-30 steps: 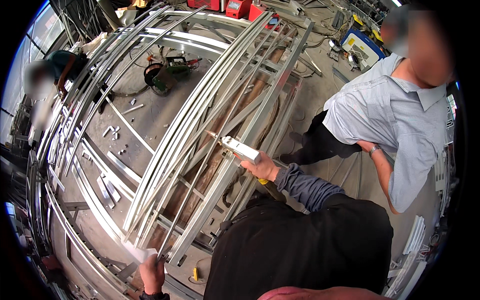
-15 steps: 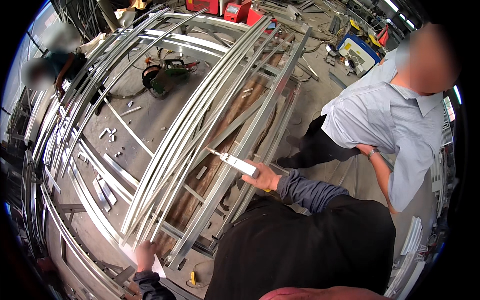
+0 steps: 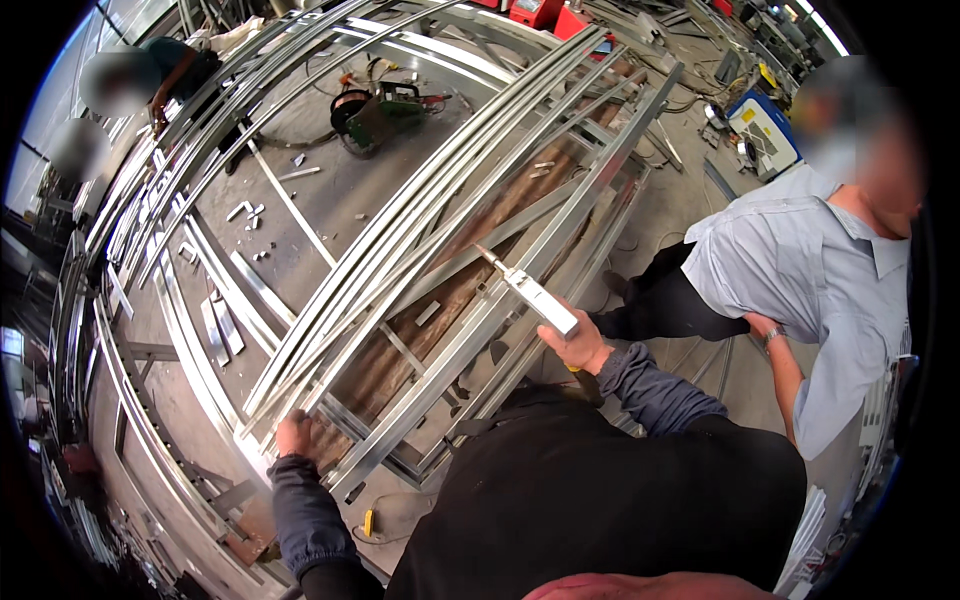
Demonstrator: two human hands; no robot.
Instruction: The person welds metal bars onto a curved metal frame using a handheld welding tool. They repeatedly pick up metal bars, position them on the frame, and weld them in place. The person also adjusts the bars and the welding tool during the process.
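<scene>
In my right hand (image 3: 580, 342) is a white, boxy welding gun (image 3: 543, 303) with a long tapered metal nozzle, pointing up and left over the metal frame. My fingers are wrapped round its rear end. At the near left end of the frame, my left hand (image 3: 294, 435) is closed at the end of a thin metal strip (image 3: 345, 365); its fingertips are partly hidden. Several long silvery strips (image 3: 400, 225) lie side by side across the frame, slightly bowed. The frame's thick square rail (image 3: 480, 345) runs beneath the gun.
A person in a light shirt (image 3: 790, 260) stands at the right, and another person (image 3: 165, 75) bends at the far left. A green machine (image 3: 375, 115) and metal offcuts (image 3: 245, 212) lie on the floor beyond the strips. A blue and white machine (image 3: 760, 130) stands at the back right.
The view has shifted, so most things sit further right. The gun stays in my right hand over the frame. My left hand has moved slightly up along the strip ends.
</scene>
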